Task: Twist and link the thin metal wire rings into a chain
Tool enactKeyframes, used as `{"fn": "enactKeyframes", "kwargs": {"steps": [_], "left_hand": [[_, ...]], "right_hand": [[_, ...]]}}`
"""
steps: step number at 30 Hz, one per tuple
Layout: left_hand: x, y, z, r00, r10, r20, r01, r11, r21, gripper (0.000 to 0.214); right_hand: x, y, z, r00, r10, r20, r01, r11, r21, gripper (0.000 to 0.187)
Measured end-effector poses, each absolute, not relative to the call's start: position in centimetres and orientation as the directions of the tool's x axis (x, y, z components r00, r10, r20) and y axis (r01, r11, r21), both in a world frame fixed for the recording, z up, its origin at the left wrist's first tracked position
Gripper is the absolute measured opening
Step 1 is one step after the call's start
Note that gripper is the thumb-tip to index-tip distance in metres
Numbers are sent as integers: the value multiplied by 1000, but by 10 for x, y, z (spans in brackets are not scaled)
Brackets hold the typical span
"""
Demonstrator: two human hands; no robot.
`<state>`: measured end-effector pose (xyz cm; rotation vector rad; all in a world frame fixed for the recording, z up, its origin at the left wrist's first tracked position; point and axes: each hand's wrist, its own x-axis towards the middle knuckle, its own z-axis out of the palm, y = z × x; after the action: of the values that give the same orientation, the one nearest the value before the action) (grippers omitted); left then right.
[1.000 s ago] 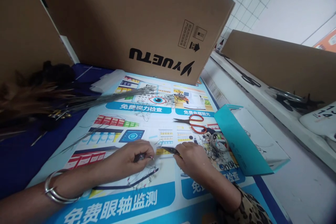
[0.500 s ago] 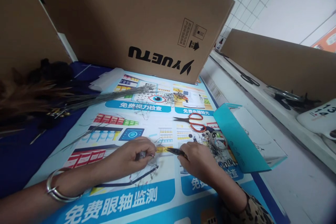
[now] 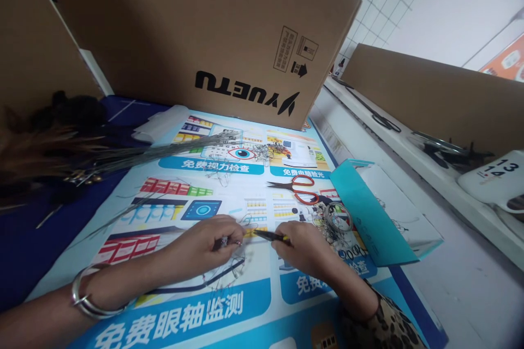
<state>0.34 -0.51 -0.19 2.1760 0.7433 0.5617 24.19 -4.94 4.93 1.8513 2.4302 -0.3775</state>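
Note:
My left hand is closed in a pinch on a thin wire, whose fine ends stick out past the fingertips. My right hand is wrapped round pliers with dark pointed jaws and a bit of yellow at the handle. The jaw tips point left and lie right by the left fingertips, at the wire. Whether the jaws grip it, I cannot tell. Under and beside the left hand lie more loose thin wire pieces. Orange-handled scissors lie beyond the right hand.
Right of my right hand are a tangle of wire pieces with a ring-shaped coil and an open teal box. Long thin stems lie at the left. A big cardboard box stands behind. A white mug is on the ledge.
The plier tips have come closer to my left fingertips, and the pliers have turned slightly. My left hand keeps its pinch. The whole view has shifted a little.

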Motion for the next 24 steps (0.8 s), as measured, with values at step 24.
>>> {"fn": "enactKeyframes", "kwargs": {"steps": [24], "left_hand": [[9,-8,0,759,637,135,337,-561,756,8]], "right_hand": [[242,-42,54,-250,936,-248,964,218,-150,22]]}}
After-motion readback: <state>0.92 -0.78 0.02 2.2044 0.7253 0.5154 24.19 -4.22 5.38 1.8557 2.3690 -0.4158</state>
